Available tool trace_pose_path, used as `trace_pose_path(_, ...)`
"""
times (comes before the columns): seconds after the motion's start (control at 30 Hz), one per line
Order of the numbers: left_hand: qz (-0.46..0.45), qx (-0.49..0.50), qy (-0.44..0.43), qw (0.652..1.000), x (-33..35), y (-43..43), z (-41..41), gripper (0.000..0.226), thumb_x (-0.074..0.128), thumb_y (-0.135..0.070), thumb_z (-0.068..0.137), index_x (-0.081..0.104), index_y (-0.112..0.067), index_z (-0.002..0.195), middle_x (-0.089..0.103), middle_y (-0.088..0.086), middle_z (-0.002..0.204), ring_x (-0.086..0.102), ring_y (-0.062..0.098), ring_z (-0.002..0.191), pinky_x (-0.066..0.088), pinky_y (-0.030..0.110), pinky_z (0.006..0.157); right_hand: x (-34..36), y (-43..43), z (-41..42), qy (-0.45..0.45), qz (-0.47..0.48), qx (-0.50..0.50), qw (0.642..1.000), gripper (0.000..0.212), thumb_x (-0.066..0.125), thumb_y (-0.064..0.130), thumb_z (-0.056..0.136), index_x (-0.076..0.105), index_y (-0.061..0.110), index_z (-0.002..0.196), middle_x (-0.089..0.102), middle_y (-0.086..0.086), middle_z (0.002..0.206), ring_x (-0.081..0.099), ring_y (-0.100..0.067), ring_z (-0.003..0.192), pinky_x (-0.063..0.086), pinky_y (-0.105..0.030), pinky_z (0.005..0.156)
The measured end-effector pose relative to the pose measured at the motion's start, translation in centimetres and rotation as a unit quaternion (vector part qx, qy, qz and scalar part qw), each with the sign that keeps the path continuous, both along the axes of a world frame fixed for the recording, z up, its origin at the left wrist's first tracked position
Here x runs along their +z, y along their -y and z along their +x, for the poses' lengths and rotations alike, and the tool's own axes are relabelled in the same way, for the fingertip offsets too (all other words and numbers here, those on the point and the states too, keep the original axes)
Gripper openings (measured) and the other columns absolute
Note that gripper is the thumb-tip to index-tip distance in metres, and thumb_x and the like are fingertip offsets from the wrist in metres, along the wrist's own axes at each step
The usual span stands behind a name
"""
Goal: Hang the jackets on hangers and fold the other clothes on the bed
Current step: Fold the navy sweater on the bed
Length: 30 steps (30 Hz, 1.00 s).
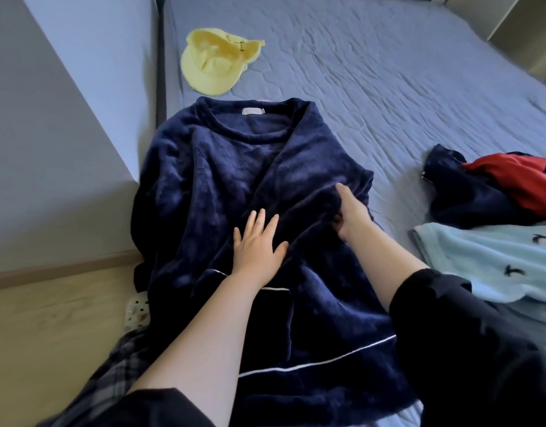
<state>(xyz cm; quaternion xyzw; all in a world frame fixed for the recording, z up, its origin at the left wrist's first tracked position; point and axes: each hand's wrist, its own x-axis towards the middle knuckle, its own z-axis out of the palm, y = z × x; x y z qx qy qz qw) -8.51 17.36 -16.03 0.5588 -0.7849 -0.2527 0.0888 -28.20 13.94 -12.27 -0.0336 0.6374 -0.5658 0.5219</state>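
Observation:
A dark navy fleece top (203,180) with white piping lies spread on the blue bed (388,72), collar pointing away from me. Its right side is folded over toward the middle. My left hand (257,245) presses flat on the fleece near its centre, fingers straight. My right hand (350,211) grips the folded right edge of the top, thumb above and fingers tucked under the fabric.
A yellow cap (216,63) lies on the bed beyond the collar. At the right sit a red and navy garment (493,186) and a light blue cloth with dark bird prints (493,260). A grey wall (49,118) and wooden floor (43,328) are at the left.

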Motion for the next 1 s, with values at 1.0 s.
trace_pose_path(1.0, 0.323, 0.205, -0.257, 0.887, 4.8, -7.4, 14.3, 0.019, 0.074, -0.013, 0.08, 0.066, -0.015, 0.097, 0.068, 0.005, 0.096, 0.061, 0.022, 0.099, 0.049, 0.034, 0.092, -1.5, -15.6, 10.6, 0.093, 0.005, 0.386, 0.918, 0.027, 0.063, 0.007, 0.086, 0.064, 0.007, 0.113, 0.072, -0.011, 0.103, 0.071, -0.024, 0.089, 0.057, -0.035, 0.072)
